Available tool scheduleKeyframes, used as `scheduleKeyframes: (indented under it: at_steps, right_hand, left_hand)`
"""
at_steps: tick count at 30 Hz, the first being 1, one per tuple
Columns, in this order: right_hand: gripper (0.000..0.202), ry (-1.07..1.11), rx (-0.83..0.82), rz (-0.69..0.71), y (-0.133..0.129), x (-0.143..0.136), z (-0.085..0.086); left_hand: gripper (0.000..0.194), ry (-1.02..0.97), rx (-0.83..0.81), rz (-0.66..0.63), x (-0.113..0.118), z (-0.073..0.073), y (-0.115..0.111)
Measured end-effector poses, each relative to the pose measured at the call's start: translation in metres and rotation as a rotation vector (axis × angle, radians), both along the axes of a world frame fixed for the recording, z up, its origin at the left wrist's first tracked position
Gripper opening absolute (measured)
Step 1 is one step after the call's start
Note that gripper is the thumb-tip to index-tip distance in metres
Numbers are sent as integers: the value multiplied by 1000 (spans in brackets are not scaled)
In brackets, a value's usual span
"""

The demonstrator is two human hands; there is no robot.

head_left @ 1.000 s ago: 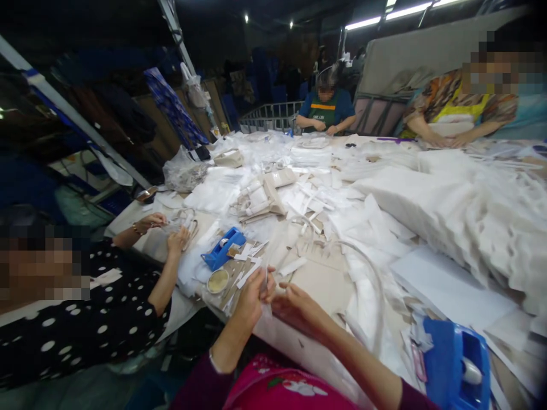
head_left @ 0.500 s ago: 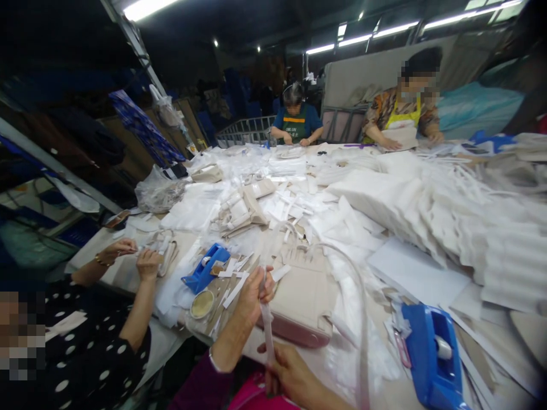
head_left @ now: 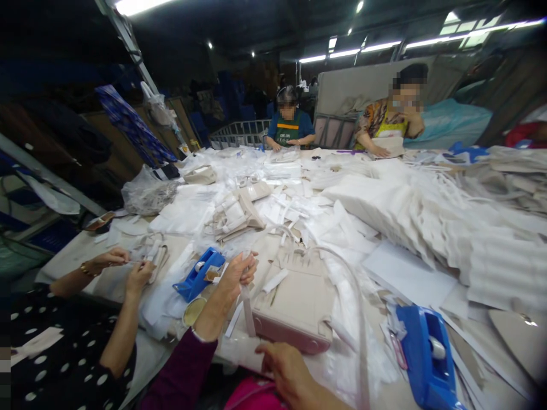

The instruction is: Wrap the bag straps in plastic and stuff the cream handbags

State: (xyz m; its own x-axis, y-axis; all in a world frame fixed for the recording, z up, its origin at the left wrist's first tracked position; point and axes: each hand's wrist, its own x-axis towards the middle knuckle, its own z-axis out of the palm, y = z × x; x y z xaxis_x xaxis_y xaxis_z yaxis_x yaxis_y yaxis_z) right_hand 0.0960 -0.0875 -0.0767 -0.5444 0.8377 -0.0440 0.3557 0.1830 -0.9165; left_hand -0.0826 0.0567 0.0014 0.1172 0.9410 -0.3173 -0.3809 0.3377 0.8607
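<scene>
Fingers curled, my left hand (head_left: pixel 239 274) pinches a pale translucent strip (head_left: pixel 247 310), which hangs down from it beside the beige handbag (head_left: pixel 294 299). Below the bag's near edge is my right hand (head_left: pixel 288 367), its fingers apart and nothing gripped in them; its fingertips are close to a clear film (head_left: pixel 241 350). The handbag lies flat with a small white strip (head_left: pixel 276 281) on top, and its long strap (head_left: pixel 361 302) curves round to the right. A blue tape dispenser (head_left: pixel 200 274) stands just left of my left hand.
Another blue tape dispenser (head_left: pixel 429 353) stands at the right. Stacked white foam sheets (head_left: pixel 431 210) fill the right side. Beige bag pieces (head_left: pixel 239 210) lie mid-table. A co-worker's hands (head_left: pixel 123 267) work at the left; two people (head_left: pixel 289 128) are across the table.
My left hand has shifted left with the strip. My right hand has let go of the strip's lower end and opened. The person at the far right has raised a hand toward the face.
</scene>
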Motion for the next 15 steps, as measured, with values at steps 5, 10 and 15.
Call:
scheduleKeyframes:
  at_steps: [5, 10, 15]
  right_hand:
    - [64, 355, -241, -291, 36, -21, 22]
    - [68, 584, -555, -145, 50, -47, 32]
    - [44, 304, -213, 1, 24, -39, 16]
  left_hand:
    - [32, -96, 17, -21, 15, 3, -3]
    - [28, -111, -36, -72, 29, 13, -13]
    - [17, -19, -120, -132, 13, 10, 22]
